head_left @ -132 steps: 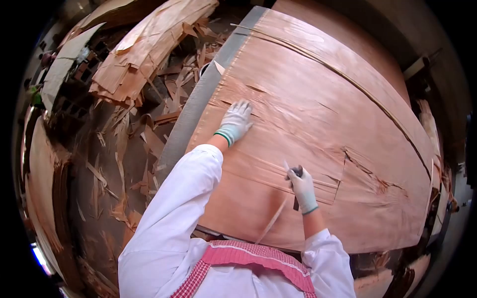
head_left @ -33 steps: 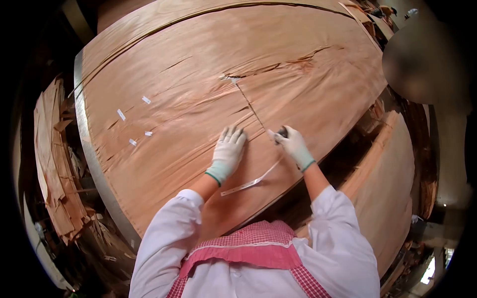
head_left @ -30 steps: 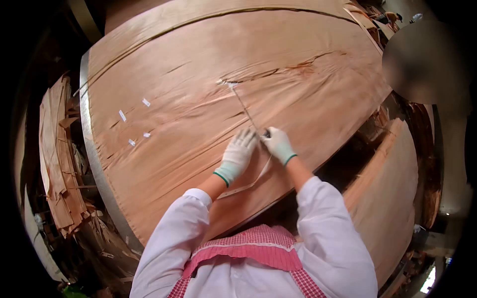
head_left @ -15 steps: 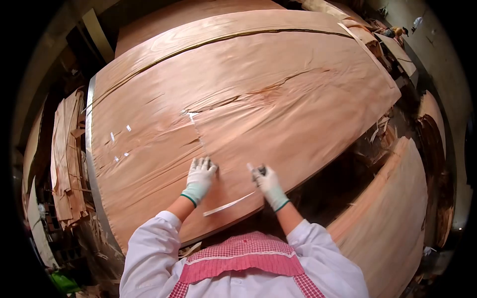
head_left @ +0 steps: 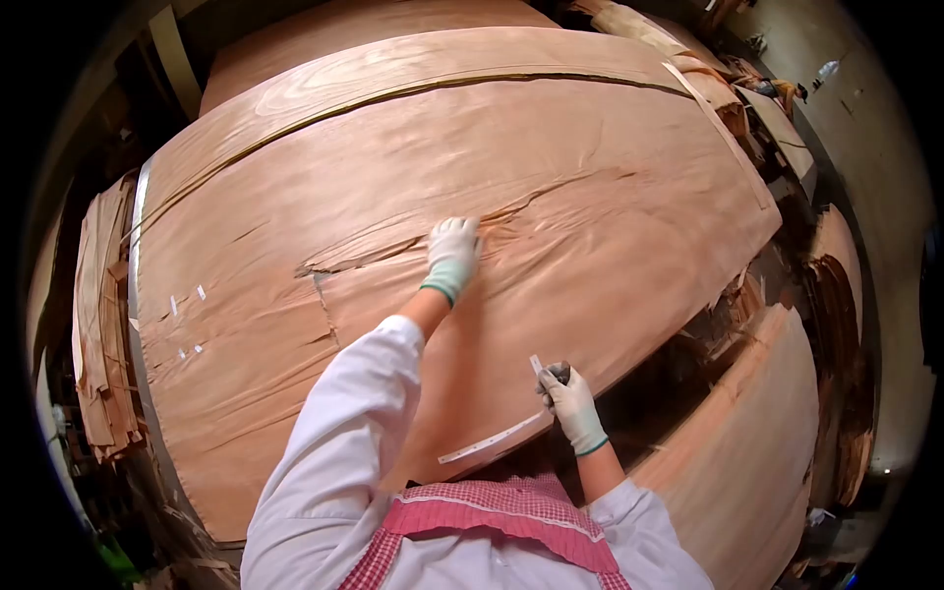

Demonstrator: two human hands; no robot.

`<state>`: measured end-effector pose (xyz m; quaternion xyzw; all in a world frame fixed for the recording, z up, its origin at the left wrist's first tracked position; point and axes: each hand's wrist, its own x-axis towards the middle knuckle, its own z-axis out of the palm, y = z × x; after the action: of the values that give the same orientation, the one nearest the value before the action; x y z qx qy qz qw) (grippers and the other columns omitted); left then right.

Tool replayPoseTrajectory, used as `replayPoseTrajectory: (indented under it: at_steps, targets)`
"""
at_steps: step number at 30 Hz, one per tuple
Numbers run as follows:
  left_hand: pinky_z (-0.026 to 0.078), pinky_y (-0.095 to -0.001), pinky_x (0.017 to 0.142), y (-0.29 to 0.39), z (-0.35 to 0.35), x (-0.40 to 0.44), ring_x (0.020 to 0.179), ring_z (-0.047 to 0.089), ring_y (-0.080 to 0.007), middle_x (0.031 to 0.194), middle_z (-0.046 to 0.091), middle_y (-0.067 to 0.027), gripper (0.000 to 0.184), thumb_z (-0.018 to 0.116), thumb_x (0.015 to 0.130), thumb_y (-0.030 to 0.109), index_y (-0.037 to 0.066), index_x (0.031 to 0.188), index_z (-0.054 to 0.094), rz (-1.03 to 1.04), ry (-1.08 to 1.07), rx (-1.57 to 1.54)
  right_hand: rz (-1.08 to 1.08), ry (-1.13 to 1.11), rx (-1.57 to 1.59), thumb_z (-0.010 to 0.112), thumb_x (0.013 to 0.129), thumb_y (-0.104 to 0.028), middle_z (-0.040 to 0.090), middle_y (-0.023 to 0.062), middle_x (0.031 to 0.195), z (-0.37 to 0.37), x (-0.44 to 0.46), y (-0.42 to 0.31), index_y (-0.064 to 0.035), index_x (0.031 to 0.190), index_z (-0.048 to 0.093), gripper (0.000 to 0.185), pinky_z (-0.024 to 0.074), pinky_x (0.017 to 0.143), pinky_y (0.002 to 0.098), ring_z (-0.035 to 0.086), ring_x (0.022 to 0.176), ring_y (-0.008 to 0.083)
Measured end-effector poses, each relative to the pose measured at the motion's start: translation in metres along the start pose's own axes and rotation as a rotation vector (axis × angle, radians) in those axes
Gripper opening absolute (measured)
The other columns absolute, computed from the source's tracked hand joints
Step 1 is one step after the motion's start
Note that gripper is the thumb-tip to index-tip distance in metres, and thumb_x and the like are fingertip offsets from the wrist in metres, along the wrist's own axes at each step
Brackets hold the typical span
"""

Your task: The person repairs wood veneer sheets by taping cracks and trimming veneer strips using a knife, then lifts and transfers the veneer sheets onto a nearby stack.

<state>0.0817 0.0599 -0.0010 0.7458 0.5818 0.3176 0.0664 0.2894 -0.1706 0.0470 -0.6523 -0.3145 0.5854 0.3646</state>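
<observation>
A large reddish wood veneer sheet (head_left: 393,177) with wrinkles and a long split (head_left: 369,260) lies in front of me. My gloved left hand (head_left: 454,254) rests on the sheet at the split, fingers bent downward, with nothing visible in them. Near the front edge, my gloved right hand (head_left: 570,401) is closed on a strip of perforated white tape, whose short end (head_left: 536,363) sticks up past the fingers. A longer length of that white tape (head_left: 482,446), dotted with small holes, lies along the sheet's near edge below the right hand.
Small white tape pieces (head_left: 202,292) stick to the sheet at left. Stacked veneer scraps (head_left: 101,315) stand left of the sheet. Another pale veneer stack (head_left: 737,423) lies at right, beyond a dark gap. A dark-edged opening (head_left: 393,90) crosses the far side.
My left hand has moved forward and right, from the near part of the sheet to the split. The right hand still holds the tape, now slightly lower and further right. The view has shifted.
</observation>
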Motion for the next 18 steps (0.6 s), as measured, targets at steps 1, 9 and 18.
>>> replayPoseTrajectory:
  at_steps: [1, 9, 18]
  targets:
    - [0.042, -0.0433, 0.090, 0.004, 0.013, 0.016, 0.100, 0.055, -0.0317, 0.099, 0.061, -0.0121, 0.027, 0.064, 0.082, 0.019, 0.009, 0.107, 0.059, 0.008, 0.023, -0.019, 0.019, -0.004, 0.000, 0.061, 0.094, -0.020, 0.060, 0.0014, 0.072, -0.004, 0.007, -0.006, -0.0079, 0.092, 0.057, 0.013, 0.0371, 0.047, 0.0195, 0.049, 0.053, 0.0055]
    - [0.044, -0.0425, 0.087, 0.015, 0.072, 0.040, 0.099, 0.056, -0.0316, 0.097, 0.063, -0.0107, 0.018, 0.063, 0.084, 0.014, 0.013, 0.102, 0.065, -0.184, 0.058, -0.020, -0.021, -0.201, -0.121, 0.064, 0.092, -0.023, 0.059, 0.0010, 0.071, -0.050, 0.110, -0.056, -0.0065, 0.086, 0.057, 0.019, 0.0382, 0.049, 0.0217, 0.049, 0.055, 0.0062]
    - [0.045, -0.0401, 0.086, 0.024, 0.077, 0.033, 0.096, 0.057, -0.0303, 0.094, 0.063, -0.0082, 0.013, 0.062, 0.082, 0.008, 0.013, 0.091, 0.069, -0.218, 0.149, -0.036, -0.314, -0.202, -0.257, 0.065, 0.090, -0.019, 0.062, 0.0047, 0.068, -0.014, 0.277, -0.098, -0.0024, 0.082, 0.059, 0.020, 0.0414, 0.050, 0.0255, 0.053, 0.054, 0.0091]
